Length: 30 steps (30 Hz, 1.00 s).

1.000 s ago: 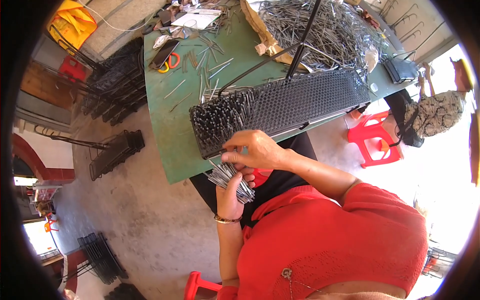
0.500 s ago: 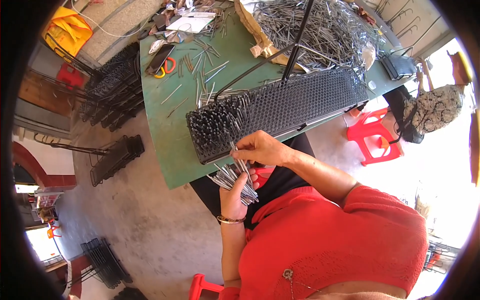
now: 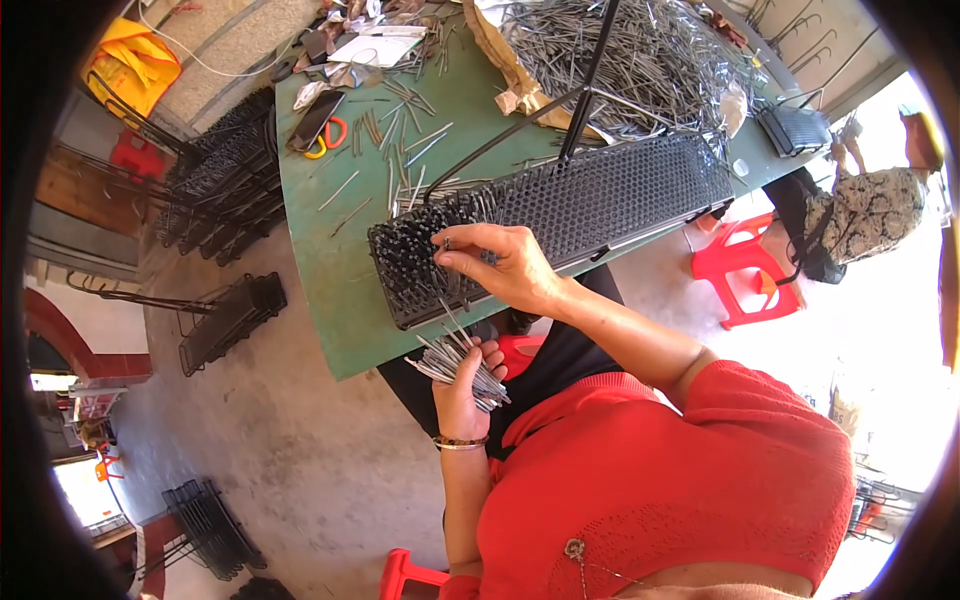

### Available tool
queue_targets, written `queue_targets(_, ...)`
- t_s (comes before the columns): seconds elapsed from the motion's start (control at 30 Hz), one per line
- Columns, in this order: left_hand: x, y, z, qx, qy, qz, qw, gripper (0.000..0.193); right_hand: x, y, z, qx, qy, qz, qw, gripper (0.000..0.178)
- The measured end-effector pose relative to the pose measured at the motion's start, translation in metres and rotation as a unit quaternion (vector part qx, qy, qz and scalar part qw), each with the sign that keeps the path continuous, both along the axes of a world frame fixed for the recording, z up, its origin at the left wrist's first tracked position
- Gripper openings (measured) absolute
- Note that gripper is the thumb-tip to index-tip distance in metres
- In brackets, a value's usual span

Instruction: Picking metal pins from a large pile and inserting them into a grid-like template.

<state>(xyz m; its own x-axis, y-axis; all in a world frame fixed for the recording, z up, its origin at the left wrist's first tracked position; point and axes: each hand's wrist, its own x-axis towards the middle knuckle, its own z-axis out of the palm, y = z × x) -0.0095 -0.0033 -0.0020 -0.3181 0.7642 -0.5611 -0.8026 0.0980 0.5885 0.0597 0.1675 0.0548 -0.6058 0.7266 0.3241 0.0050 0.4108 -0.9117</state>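
Observation:
In my left hand (image 3: 466, 395), closed below the table's near edge, is a loose bundle of thin grey metal rods (image 3: 445, 362). One or two rods stick up out of the bundle. My right hand (image 3: 512, 268) is over the left part of a long black rack (image 3: 620, 195) with honeycomb holes. Thumb and forefinger pinch the end of a metal rod (image 3: 447, 244); the rest of it is hard to make out against the rack. Many rods (image 3: 410, 255) stand packed in the holes at the rack's left end. A tall black wire handle (image 3: 582, 120) rises from the rack.
On the green table (image 3: 325, 270) lie a large heap of rods (image 3: 640, 70), scattered rods, a phone (image 3: 316, 120) and orange-handled scissors (image 3: 336, 133). More black racks (image 3: 235, 320) stand on the floor to the left. A red stool (image 3: 745, 265) is at the right.
My right hand has moved up and left from the bundle to above the filled part of the rack, carrying a rod. The left hand has dropped slightly with its bundle.

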Motion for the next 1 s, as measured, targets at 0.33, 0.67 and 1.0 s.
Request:
queue_targets(0.33,0.001,-0.002,0.003,0.015,0.008,-0.011,1.0,0.019,-0.011,0.002,-0.016,0.152,0.027,-0.009,0.988,0.02)
queue_targets(0.67,0.004,-0.001,0.007,0.004,0.015,-0.035,0.999,0.021,-0.013,-0.005,-0.03,0.253,0.02,-0.027,0.967,0.029)
queue_targets(1.0,0.004,0.0,0.007,0.001,0.02,-0.041,0.999,0.02,-0.016,-0.007,-0.038,0.332,0.025,-0.042,0.942,0.029)
